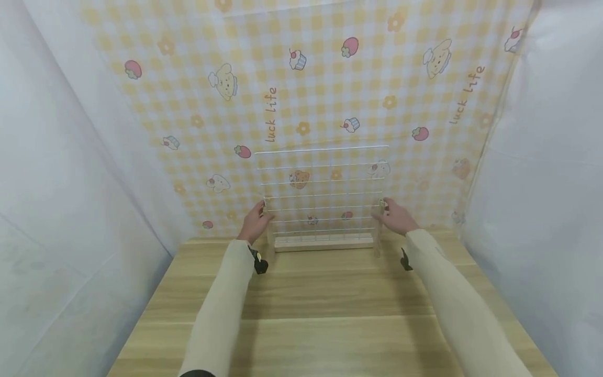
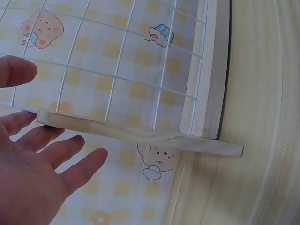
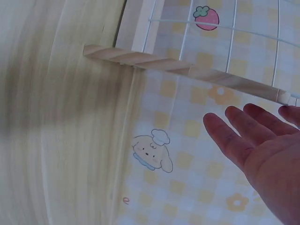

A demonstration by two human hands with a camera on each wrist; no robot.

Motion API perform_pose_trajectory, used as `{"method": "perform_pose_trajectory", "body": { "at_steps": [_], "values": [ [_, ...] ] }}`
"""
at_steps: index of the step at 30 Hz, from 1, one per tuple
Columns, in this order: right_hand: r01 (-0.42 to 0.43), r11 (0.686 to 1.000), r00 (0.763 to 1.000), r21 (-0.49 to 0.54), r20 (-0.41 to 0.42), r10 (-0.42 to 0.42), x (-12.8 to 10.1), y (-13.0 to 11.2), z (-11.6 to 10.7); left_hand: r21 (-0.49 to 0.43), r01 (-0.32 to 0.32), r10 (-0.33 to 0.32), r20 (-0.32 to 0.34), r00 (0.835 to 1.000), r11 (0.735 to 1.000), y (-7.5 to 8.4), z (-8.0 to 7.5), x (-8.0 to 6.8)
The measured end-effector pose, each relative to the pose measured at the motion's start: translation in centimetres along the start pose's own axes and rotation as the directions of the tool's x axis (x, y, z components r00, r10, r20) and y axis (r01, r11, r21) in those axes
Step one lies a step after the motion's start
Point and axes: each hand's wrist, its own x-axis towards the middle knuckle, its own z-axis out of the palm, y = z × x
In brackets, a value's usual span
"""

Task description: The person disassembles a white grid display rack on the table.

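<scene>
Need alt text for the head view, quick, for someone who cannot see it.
Both hands, left hand and right hand, reach to the sides of a white wire grid rack standing upright on a wooden base at the back of a wooden table, before a yellow checked cartoon backdrop.

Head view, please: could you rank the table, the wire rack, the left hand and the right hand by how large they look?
1. Table, clearly largest.
2. Wire rack.
3. Left hand and right hand: they look about alike, so I would not rank one above the other.
</scene>
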Motion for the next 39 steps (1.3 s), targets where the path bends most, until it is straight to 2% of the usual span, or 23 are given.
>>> {"method": "perform_pose_trajectory", "body": {
  "at_steps": [6, 13, 17, 21, 26, 31, 34, 39],
  "values": [
    [0.000, 0.998, 1.000, 0.055, 0.019, -0.001, 0.1, -0.2, 0.8, 0.021, 0.006, -0.006, -0.017, 1.000, 1.000, -0.2, -0.2, -0.1],
    [0.020, 0.999, 1.000, 0.039, 0.023, -0.021, 0.3, -0.2, 1.1, 0.036, -0.029, 0.030, -0.037, 0.999, 0.999, -0.8, -0.9, -1.3],
    [0.023, 0.999, 0.999, 0.042, 0.021, -0.024, 0.3, -0.2, 1.2, 0.058, -0.077, 0.081, -0.063, 0.995, 0.995, -1.3, -1.2, -1.8],
    [0.016, 0.997, 1.000, 0.075, -0.021, -0.015, 0.0, -0.7, 1.5, 0.076, -0.136, 0.142, -0.085, 0.986, 0.988, -2.1, -1.6, -2.1],
    [0.044, 0.989, 0.992, 0.139, -0.127, -0.026, -0.3, -1.3, 2.1, 0.087, -0.183, 0.193, -0.122, 0.974, 0.979, -3.0, -1.9, -2.7],
    [0.074, 0.986, 0.984, 0.147, -0.169, -0.049, -0.3, -1.6, 2.7, 0.000, -0.217, 0.216, -0.103, 0.971, 0.976, -3.5, -2.0, -4.2],
    [0.077, 0.984, 0.989, 0.159, -0.139, -0.055, -0.3, -2.0, 2.7, -0.063, -0.213, 0.208, -0.085, 0.974, 0.975, -3.7, -2.1, -5.6],
    [0.046, 0.981, 0.997, 0.189, -0.063, -0.034, -0.1, -2.5, 2.6, -0.061, -0.208, 0.199, -0.129, 0.972, 0.976, -4.0, -1.9, -8.6]
  ]
}}
